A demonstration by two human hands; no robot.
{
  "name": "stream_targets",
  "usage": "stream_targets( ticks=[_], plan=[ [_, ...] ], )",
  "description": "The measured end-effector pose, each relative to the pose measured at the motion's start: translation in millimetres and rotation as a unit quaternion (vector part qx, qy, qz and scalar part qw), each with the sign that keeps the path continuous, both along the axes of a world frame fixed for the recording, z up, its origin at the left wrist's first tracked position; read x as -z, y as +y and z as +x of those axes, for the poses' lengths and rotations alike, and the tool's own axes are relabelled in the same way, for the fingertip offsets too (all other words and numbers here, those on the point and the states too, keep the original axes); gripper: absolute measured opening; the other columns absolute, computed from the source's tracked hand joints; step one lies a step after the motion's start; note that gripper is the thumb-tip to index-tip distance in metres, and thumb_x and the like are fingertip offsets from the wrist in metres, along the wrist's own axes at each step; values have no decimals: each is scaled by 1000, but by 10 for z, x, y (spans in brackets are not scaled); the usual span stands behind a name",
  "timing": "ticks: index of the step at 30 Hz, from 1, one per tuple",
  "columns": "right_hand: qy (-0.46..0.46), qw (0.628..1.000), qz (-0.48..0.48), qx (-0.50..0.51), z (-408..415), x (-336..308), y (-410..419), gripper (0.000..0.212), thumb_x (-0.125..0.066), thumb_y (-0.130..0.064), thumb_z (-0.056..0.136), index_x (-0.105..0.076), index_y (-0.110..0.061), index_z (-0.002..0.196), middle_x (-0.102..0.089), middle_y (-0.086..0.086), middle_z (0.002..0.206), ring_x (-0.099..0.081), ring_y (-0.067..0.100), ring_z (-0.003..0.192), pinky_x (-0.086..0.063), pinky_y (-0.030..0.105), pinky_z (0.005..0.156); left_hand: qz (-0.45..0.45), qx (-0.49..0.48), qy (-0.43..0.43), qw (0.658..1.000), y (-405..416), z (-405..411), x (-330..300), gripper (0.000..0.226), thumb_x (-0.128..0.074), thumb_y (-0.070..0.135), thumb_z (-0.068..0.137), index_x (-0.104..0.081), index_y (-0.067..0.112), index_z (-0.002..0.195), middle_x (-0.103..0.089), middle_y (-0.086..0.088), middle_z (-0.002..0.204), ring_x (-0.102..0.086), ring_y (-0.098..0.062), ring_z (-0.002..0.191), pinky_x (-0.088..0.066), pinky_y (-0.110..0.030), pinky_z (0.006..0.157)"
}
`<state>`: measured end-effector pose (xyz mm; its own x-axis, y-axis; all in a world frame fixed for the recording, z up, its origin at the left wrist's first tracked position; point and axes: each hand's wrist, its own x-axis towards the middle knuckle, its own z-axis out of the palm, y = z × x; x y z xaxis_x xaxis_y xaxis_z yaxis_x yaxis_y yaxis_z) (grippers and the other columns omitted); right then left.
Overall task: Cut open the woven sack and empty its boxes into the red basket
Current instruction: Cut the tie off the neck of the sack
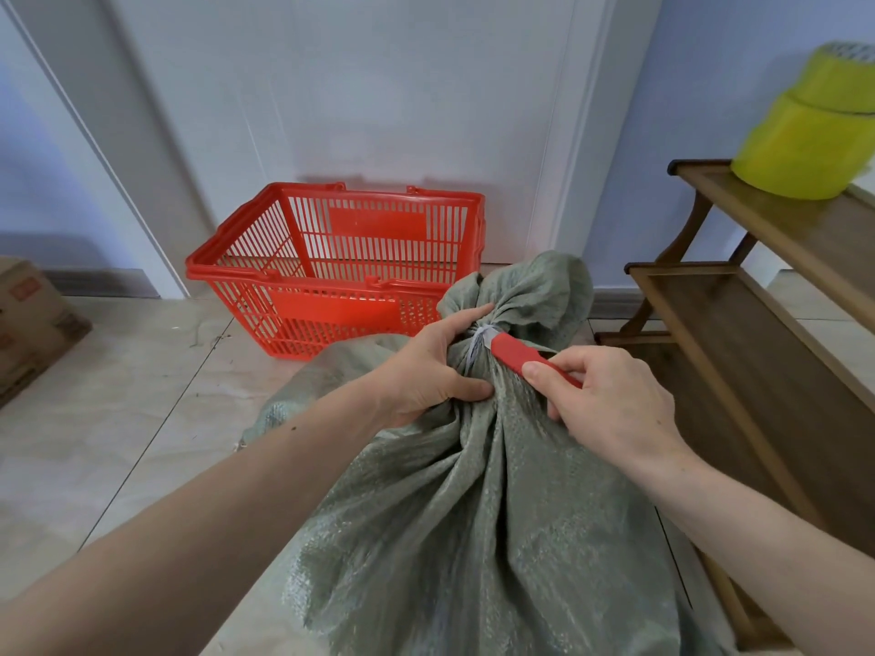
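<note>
Head view, left to right: a cardboard box (28, 319) on the floor, then the red basket (331, 267), standing with nothing visible in it, by the door; the left hand (426, 371) grips the gathered neck of the green woven sack (473, 513) just below its white tie (478, 340), while the right hand (611, 400) holds a red knife (521, 355) against that tie. Soft, slack cloth, likely heavy with boxes; the bunched neck looks the firmest hold
</note>
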<state>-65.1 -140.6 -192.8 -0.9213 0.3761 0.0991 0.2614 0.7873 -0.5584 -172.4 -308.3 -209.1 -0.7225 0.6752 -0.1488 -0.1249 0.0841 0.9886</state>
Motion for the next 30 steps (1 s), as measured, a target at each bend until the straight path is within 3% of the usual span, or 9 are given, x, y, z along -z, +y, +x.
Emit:
stream_targets(
  ticks=[5,9,10,16,21,26,30],
  plan=[
    [15,1000,-2,9,45,13,-3,29,-56,-57,91,-71,-32,90,-69,-14,73,-62,5,73,-36,22,53,61,7,-93,994,-88,8,45,78,-65,-20,80,-50,21,145,-67,-18,128,-67,-30,113,-58,-42,92],
    [29,1000,-1,9,7,15,7,30,-56,-57,91,-72,-32,97,-69,-14,76,-63,7,75,-35,21,53,127,-53,-139,981,37,66,28,35,-61,24,91,-68,19,124,-74,-11,115,-72,-21,98,-60,-31,82],
    [32,999,2,11,-8,17,3,31,-55,-57,91,-72,-32,97,-69,-14,77,-64,8,75,-36,21,54,141,-72,-146,977,80,66,54,30,-58,26,94,-71,18,119,-75,-11,111,-72,-21,95,-60,-31,82],
    [55,997,24,42,-96,74,-68,36,-53,-59,92,-73,-31,99,-70,-13,78,-65,11,74,-50,26,60,193,-168,-156,954,268,132,188,31,-58,12,98,-66,7,128,-72,-17,116,-72,-21,92,-58,-34,92],
    [50,997,32,56,-47,87,-48,35,-53,-57,93,-73,-30,103,-69,-13,79,-59,6,67,-34,18,50,152,-215,-98,960,273,109,181,28,-65,6,93,-70,5,120,-77,-8,103,-74,-13,85,-60,-25,81],
    [38,996,55,65,-93,70,-73,38,-50,-59,94,-74,-30,99,-64,-13,77,-53,9,66,-32,19,50,111,-236,-52,964,306,145,233,15,-70,7,90,-76,8,104,-78,-5,99,-73,-12,86,-60,-25,82],
    [41,996,61,51,-61,68,-64,36,-52,-58,94,-74,-29,98,-64,-13,74,-54,9,64,-33,19,50,73,-246,15,966,228,49,250,23,-74,8,87,-76,4,110,-78,-6,102,-73,-12,96,-57,-27,90]
  ],
)
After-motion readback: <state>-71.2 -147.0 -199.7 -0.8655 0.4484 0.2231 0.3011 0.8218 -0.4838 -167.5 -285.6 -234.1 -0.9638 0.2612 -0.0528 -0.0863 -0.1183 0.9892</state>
